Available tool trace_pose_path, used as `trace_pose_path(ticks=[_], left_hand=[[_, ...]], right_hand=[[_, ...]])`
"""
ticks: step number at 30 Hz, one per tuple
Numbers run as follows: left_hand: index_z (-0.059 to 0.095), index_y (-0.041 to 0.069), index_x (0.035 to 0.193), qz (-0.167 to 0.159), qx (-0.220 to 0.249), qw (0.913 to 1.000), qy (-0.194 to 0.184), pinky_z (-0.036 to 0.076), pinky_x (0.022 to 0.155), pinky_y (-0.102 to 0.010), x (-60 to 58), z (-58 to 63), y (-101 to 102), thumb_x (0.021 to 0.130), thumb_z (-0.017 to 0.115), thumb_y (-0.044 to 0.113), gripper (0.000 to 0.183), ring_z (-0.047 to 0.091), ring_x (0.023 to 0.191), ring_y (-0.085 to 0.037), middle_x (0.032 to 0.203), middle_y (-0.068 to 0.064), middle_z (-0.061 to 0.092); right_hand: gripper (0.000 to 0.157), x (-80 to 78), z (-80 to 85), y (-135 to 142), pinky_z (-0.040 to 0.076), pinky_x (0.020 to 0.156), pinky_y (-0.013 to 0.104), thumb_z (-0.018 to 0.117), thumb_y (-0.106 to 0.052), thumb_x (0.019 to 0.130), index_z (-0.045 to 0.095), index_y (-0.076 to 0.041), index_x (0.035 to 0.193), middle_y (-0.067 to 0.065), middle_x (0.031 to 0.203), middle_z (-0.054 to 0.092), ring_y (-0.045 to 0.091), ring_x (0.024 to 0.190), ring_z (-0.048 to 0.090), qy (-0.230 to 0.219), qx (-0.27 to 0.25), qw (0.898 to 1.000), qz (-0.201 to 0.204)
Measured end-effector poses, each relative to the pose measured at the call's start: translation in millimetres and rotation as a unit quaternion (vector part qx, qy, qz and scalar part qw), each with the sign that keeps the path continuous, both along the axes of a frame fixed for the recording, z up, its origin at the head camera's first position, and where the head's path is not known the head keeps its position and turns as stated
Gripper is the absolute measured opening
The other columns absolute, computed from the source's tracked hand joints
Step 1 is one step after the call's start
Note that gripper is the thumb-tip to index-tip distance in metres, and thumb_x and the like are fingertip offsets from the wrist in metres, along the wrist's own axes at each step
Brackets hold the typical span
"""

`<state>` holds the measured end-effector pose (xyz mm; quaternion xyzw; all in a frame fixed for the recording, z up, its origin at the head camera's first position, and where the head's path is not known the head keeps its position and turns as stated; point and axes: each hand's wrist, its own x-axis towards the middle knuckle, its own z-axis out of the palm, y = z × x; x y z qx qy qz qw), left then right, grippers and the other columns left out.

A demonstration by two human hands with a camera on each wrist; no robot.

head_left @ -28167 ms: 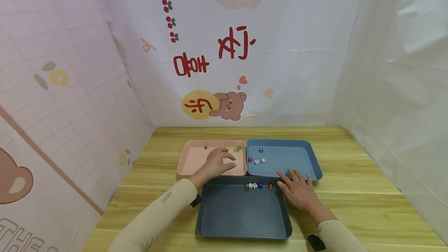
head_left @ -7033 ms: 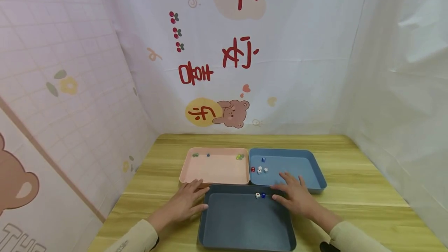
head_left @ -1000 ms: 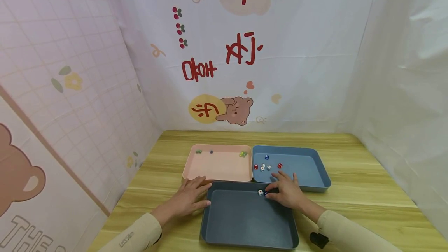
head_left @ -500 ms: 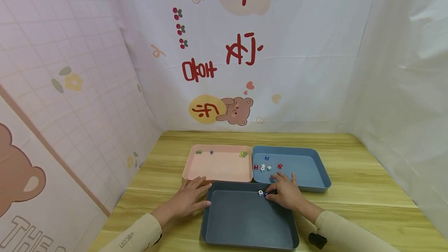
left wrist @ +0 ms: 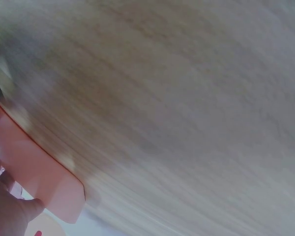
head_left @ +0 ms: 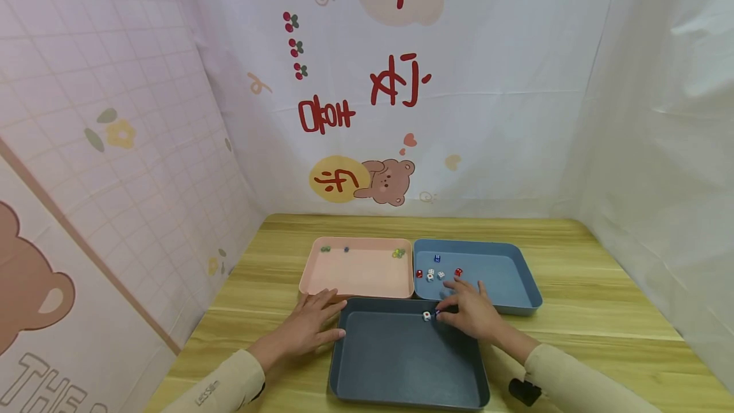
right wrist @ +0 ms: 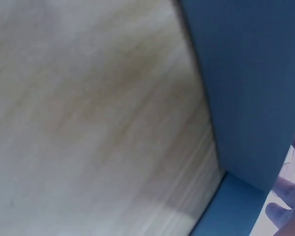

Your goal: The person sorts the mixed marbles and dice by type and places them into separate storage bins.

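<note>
My right hand (head_left: 474, 314) reaches over the far right corner of the dark tray (head_left: 408, 362). Its thumb and index finger pinch a blue die (head_left: 438, 313), mostly hidden by the fingertips. A white die (head_left: 427, 316) lies just left of it in the same tray. With fingers spread, my left hand (head_left: 309, 325) rests at the dark tray's left rim, fingertips near the front edge of the pink tray (head_left: 355, 282). Beyond my right fingers, the blue tray (head_left: 493, 282) holds a blue die (head_left: 438, 259), several white dice (head_left: 431, 277) and red dice (head_left: 459, 272).
In the pink tray lie small green pieces (head_left: 325, 249), a tiny dark blue piece (head_left: 346, 249) and a yellow-green cluster (head_left: 398, 252). The three trays stand close together on a wooden table (head_left: 585, 311). White printed sheets (head_left: 493, 113) hang behind and at the sides.
Since 28 seconds ago, green, red and one white die left the dark tray; the blue tray gained white and red dice. Just now my right fingers have drawn the blue die slightly from the white one.
</note>
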<state>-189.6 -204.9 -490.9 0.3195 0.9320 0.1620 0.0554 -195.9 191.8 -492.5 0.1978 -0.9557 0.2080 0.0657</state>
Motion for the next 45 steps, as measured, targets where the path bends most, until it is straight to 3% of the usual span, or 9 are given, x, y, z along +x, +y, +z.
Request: trace_pose_path(ticks=[7,23,37,45], left_hand=[[0.041,0.013,0.152,0.003,-0.001,1.0000,0.005,0.009,0.112,-0.068,-0.5,-2.2,-1,0.097,0.045,0.062,0.074,0.019,0.147,-0.039,0.160,-0.018,0.025],[0.041,0.014,0.152,0.003,-0.004,1.0000,0.007,0.010,0.112,-0.067,-1.3,-4.1,-2,0.097,0.043,0.064,0.074,0.019,0.148,-0.039,0.160,-0.017,0.025],[0.041,0.015,0.152,0.001,-0.003,1.0000,0.004,0.010,0.112,-0.068,-0.8,-1.4,-1,0.098,0.045,0.062,0.072,0.019,0.148,-0.038,0.160,-0.017,0.025],[0.042,0.013,0.152,-0.002,0.001,1.0000,0.003,0.010,0.111,-0.069,-1.2,-1.2,-1,0.098,0.045,0.061,0.072,0.019,0.147,-0.039,0.160,-0.018,0.025]], right_hand=[[0.006,-5.5,10.6,7,0.011,0.100,0.081,0.082,-0.025,0.081,0.080,-0.022,0.085,0.023,0.134,0.058,0.048,0.135,0.039,0.012,-0.023,1.000,0.010],[0.008,-24.4,16.1,36,0.013,0.097,0.082,0.081,-0.025,0.083,0.080,-0.017,0.085,0.027,0.131,0.058,0.053,0.131,0.040,0.029,-0.044,0.998,-0.025],[0.013,-40.1,22.4,65,0.011,0.096,0.083,0.073,-0.026,0.090,0.081,-0.017,0.094,0.028,0.133,0.056,0.056,0.132,0.036,-0.001,-0.021,0.995,-0.093],[0.014,-55.7,14.6,79,0.005,0.095,0.085,0.072,-0.023,0.091,0.081,-0.013,0.094,0.025,0.120,0.066,0.055,0.133,0.035,0.001,-0.035,0.993,-0.112]])
